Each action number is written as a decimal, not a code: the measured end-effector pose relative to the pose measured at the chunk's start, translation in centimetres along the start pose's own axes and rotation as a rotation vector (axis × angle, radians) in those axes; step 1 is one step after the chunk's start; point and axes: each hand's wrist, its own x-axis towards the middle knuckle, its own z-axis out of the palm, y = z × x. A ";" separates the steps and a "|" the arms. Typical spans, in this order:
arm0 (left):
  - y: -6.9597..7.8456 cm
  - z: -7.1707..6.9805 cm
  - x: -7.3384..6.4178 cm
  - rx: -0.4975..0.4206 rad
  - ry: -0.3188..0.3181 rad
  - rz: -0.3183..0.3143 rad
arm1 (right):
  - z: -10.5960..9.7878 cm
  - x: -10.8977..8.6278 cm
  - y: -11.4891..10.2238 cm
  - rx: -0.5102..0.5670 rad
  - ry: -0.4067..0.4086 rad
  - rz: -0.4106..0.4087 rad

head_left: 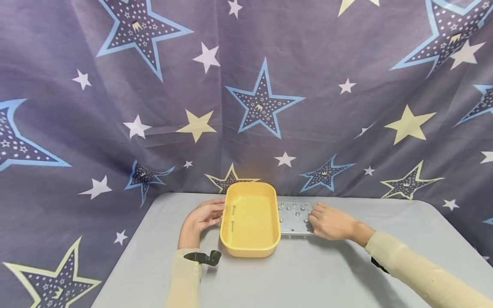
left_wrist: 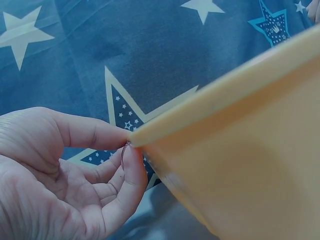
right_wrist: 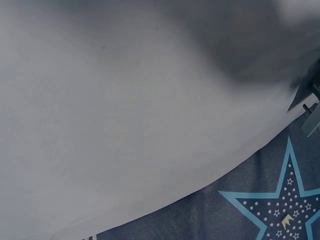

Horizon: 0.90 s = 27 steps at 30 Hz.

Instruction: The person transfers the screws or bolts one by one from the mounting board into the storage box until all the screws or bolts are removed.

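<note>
A yellow rectangular tray stands in the middle of the table in the head view. Two thin screws lie inside it along the left. My left hand is at the tray's left side; in the left wrist view its thumb and index finger pinch at the rim. Right of the tray lies a grey metal plate with several bolts on its top. My right hand grips over the plate's right end with curled fingers, and its fingertips are hidden. The right wrist view does not show that hand.
The table's grey-white cover spreads around the tray and plate. Behind the far edge hangs a dark cloth printed with stars. A black strap with a camera sits on the left wrist.
</note>
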 end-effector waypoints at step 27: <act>0.2 0.2 -0.3 0.003 0.045 -0.018 | 0.3 0.0 0.4 0.063 0.146 0.022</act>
